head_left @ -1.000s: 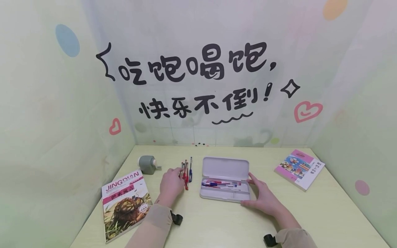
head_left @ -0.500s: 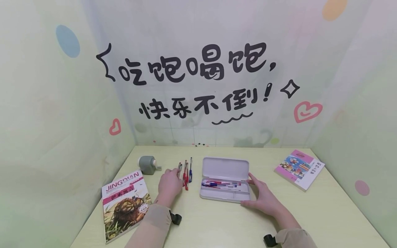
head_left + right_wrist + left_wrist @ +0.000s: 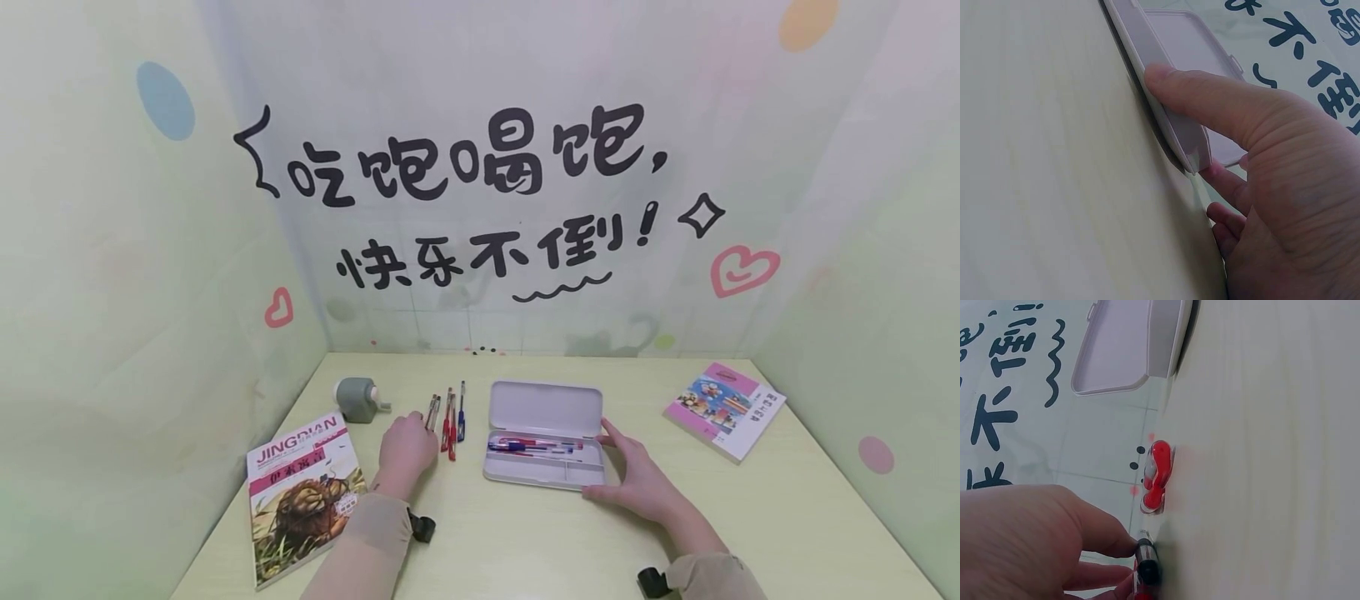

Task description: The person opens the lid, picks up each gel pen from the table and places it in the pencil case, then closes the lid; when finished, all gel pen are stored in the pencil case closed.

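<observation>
My left hand (image 3: pixel 407 450) pinches a black gel pen (image 3: pixel 1147 561) and a red one beside it between thumb and fingers, low over the table. Their clear ends (image 3: pixel 432 411) stick out past the fingertips in the head view. Just right of them lie red pens (image 3: pixel 451 433) and a blue pen (image 3: pixel 461 412). A pale lilac pencil case (image 3: pixel 546 406) stands open in the middle, with several red and blue pens (image 3: pixel 517 445) in its long compartment. At the case's right end, my right hand (image 3: pixel 637 475) grips it, thumb on the front edge (image 3: pixel 1159 119) and fingers behind.
A grey-green pencil sharpener (image 3: pixel 357 400) stands at the back left. Near it lies a book with a lion cover (image 3: pixel 307 500), left of my left forearm. A pink-and-white book (image 3: pixel 723 410) is at the back right. Fabric walls (image 3: pixel 480 325) enclose the table (image 3: pixel 510 550).
My left hand has drawn slightly left and toward me, and the pens in its fingers have come away from the red pens beside them. The right hand and case stay put.
</observation>
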Action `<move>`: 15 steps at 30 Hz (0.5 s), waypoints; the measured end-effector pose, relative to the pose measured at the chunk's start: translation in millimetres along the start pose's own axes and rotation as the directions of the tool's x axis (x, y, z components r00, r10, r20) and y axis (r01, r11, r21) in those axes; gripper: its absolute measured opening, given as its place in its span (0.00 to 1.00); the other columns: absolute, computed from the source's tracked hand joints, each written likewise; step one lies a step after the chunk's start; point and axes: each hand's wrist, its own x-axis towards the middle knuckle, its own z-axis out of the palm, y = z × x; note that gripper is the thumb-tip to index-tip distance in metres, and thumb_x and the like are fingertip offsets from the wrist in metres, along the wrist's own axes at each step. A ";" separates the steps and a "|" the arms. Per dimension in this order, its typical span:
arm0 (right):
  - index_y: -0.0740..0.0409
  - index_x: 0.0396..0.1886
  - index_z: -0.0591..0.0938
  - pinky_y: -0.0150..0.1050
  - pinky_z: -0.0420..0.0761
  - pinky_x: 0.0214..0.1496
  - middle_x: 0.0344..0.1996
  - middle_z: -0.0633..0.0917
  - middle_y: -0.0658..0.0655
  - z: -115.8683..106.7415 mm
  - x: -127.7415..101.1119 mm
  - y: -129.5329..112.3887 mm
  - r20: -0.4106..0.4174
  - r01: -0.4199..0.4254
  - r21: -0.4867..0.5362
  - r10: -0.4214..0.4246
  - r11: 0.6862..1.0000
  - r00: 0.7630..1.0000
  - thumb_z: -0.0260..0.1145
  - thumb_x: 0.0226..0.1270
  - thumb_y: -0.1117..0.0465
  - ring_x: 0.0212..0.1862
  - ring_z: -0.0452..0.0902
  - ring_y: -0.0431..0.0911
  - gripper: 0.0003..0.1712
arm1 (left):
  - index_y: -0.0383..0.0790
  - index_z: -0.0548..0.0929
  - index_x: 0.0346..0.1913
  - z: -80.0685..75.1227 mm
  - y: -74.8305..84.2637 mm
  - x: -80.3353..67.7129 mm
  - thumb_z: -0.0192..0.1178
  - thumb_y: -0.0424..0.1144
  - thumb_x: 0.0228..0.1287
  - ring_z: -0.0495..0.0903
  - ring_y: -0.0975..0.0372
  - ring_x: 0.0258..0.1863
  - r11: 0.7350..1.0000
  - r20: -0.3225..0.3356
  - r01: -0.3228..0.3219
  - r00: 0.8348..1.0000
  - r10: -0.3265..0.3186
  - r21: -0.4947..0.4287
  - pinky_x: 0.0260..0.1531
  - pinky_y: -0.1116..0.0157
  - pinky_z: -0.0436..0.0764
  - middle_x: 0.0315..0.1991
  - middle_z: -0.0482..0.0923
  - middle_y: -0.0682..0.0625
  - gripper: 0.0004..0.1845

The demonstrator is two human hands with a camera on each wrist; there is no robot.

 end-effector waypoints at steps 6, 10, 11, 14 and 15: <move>0.61 0.91 0.51 0.81 0.51 0.83 0.80 0.75 0.66 -0.2 -0.2 0.4 -0.007 0.001 0.006 -0.001 1.000 1.000 0.88 0.52 0.40 0.85 0.55 0.75 0.78 | 0.27 0.85 0.50 -1.2 0.0 1.7 0.60 0.34 0.70 0.86 0.46 0.38 1.000 0.027 0.015 1.000 -0.014 -0.009 0.47 0.44 0.90 0.41 0.86 0.35 0.13; 0.61 0.91 0.51 0.81 0.51 0.83 0.80 0.75 0.66 0.2 0.4 1.9 -0.014 0.007 0.004 -0.007 1.000 1.000 0.89 0.52 0.40 0.85 0.55 0.75 0.79 | 0.30 0.85 0.45 -2.2 -0.3 2.4 0.61 0.32 0.69 0.85 0.49 0.35 0.999 0.045 0.021 0.999 -0.020 -0.030 0.45 0.46 0.90 0.37 0.85 0.39 0.08; 0.61 0.91 0.51 0.81 0.51 0.83 0.80 0.75 0.66 0.4 0.6 2.3 -0.015 0.008 0.006 -0.008 1.000 1.000 0.89 0.52 0.40 0.85 0.55 0.75 0.79 | 0.31 0.85 0.45 -2.5 -0.7 2.5 0.61 0.32 0.69 0.85 0.50 0.35 0.999 0.047 0.022 0.999 -0.021 -0.035 0.45 0.46 0.90 0.37 0.85 0.39 0.08; 0.61 0.91 0.51 0.80 0.51 0.83 0.80 0.75 0.66 0.6 0.9 3.1 -0.016 0.012 0.004 -0.012 1.000 1.000 0.89 0.52 0.40 0.85 0.56 0.75 0.79 | 0.31 0.86 0.47 -3.7 -0.9 2.8 0.61 0.32 0.70 0.85 0.49 0.37 0.999 0.043 0.019 0.999 -0.017 -0.035 0.48 0.46 0.89 0.38 0.86 0.39 0.09; 0.61 0.91 0.51 0.80 0.51 0.83 0.80 0.75 0.66 0.5 0.9 3.2 -0.018 0.012 0.004 -0.012 1.000 1.000 0.89 0.51 0.40 0.85 0.56 0.75 0.79 | 0.31 0.86 0.48 -4.4 -0.7 2.8 0.62 0.32 0.70 0.86 0.49 0.38 0.999 0.037 0.015 0.999 -0.014 -0.036 0.49 0.45 0.89 0.39 0.86 0.39 0.10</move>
